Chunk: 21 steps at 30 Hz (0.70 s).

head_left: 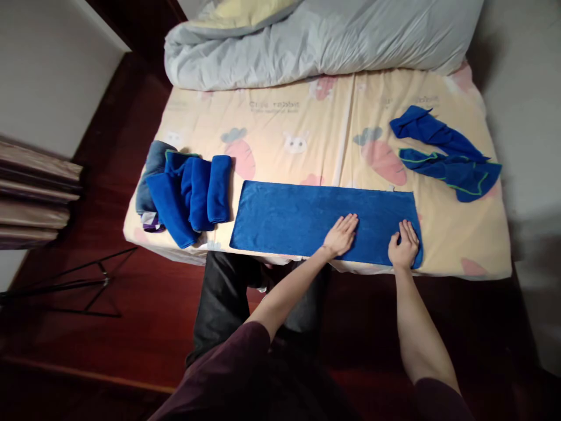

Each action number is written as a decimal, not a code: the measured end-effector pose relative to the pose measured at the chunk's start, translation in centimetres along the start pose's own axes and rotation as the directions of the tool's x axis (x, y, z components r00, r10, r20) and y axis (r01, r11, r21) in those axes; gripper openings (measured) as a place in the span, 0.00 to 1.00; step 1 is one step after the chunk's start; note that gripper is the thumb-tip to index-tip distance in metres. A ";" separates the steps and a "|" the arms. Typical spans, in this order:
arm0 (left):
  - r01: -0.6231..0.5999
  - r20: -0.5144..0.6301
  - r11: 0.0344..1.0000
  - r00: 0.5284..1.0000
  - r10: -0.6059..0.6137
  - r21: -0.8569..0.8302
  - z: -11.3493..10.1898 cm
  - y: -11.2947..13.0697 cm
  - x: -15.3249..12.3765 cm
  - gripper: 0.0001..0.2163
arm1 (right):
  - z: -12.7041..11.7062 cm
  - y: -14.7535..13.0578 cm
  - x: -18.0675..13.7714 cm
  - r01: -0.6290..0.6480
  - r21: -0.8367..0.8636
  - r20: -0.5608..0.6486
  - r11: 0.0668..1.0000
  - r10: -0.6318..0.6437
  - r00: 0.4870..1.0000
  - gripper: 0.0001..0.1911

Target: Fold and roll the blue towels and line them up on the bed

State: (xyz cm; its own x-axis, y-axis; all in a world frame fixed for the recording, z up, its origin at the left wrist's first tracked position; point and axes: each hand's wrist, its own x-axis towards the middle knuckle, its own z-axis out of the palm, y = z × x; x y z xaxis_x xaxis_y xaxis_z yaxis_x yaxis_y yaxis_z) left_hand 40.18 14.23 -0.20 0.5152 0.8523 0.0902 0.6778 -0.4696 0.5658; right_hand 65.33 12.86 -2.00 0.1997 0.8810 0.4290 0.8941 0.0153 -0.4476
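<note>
- Lying lengthwise left to right: blue cloth [284, 217].
- Left hand [340, 235]: flat on it, fingers together; most cloth leftward.
- Right hand [404, 248]: nearer right end, apparently flat, thumb apart.

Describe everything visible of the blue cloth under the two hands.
The blue cloth looks like soft fabric, with a small pale tab at its far edge. It lies flat, a long, nearly smooth rectangle along the near edge of the bed. The left hand rests right of its middle, the right hand on its right end; its layers cannot be counted.
</note>
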 end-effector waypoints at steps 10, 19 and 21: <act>0.299 -0.176 0.948 0.944 -0.278 0.107 -13.8 -18.7 -7.1 0.27 | 0.1 0.1 0.0 0.000 -0.013 0.018 1.000 0.001 1.000 0.26; 0.450 -0.314 0.881 0.866 -0.390 0.147 -19.7 -27.1 -11.1 0.25 | -0.2 0.1 0.0 0.011 -0.040 0.038 0.999 -0.009 0.999 0.26; 0.450 -0.350 0.885 0.853 -0.386 0.119 -19.8 -27.8 -11.2 0.24 | -0.3 -0.1 0.0 0.001 -0.064 0.056 0.998 0.003 0.998 0.26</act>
State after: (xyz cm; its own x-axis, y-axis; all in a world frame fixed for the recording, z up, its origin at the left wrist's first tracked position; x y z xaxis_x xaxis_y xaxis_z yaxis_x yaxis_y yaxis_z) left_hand 5.17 22.27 -0.66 -0.0060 0.9894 0.1452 0.8943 -0.0597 0.4435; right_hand 65.37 12.73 -1.67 0.1797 0.9061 0.3830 0.9180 -0.0145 -0.3962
